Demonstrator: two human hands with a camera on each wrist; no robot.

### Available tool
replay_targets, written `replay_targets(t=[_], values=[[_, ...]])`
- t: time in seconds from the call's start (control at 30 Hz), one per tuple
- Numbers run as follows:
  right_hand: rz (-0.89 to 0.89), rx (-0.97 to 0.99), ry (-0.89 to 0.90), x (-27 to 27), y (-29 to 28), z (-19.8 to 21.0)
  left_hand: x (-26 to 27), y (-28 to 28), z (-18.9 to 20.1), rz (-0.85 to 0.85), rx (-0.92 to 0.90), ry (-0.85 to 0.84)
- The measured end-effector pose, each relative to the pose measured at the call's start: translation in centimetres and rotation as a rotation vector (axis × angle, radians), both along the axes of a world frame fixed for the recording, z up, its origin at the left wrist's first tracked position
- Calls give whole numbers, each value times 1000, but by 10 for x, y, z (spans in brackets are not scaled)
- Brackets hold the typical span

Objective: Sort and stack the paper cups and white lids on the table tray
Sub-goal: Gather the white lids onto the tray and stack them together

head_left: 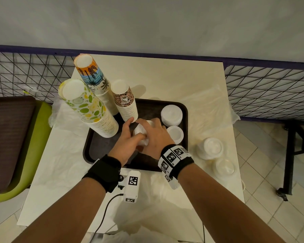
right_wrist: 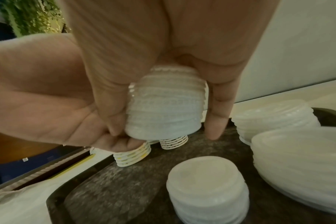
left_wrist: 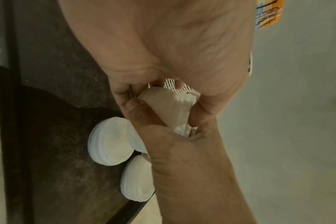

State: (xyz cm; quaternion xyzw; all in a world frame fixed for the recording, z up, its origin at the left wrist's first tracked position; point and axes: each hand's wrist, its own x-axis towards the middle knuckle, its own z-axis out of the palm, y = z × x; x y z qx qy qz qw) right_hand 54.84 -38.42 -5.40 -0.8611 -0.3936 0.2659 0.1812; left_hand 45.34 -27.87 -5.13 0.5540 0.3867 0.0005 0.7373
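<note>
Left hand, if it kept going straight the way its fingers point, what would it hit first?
Probably the leopard-print paper cup stack: the left hand points at its base, fingertips nearly there, though depth is unclear.

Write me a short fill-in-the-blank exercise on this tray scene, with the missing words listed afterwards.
1. Both hands hold a stack of white lids above the dark ____.
2. The number of tall cup stacks standing on the tray is ____.
3. The shortest cup stack has a ____ print.
4. The tallest cup stack shows palm ____.

Missing words: tray; three; leopard; trees
</note>
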Motion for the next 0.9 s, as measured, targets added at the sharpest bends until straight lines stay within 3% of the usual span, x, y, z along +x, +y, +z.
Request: replay_targets(t=[0.4, 0.6, 0.73, 0.9], values=[[-1, -4, -67, 9, 0, 4, 2, 2, -4, 70, -101, -83], [-63, -14, -46, 22, 4, 2, 8, 6, -3, 53, -63, -62], [-124, -51, -33, 39, 9, -5, -2, 10, -2, -18, 123, 38], [-120, -129, -25, 56, 28, -14, -59, 24, 5, -288, 351, 144]])
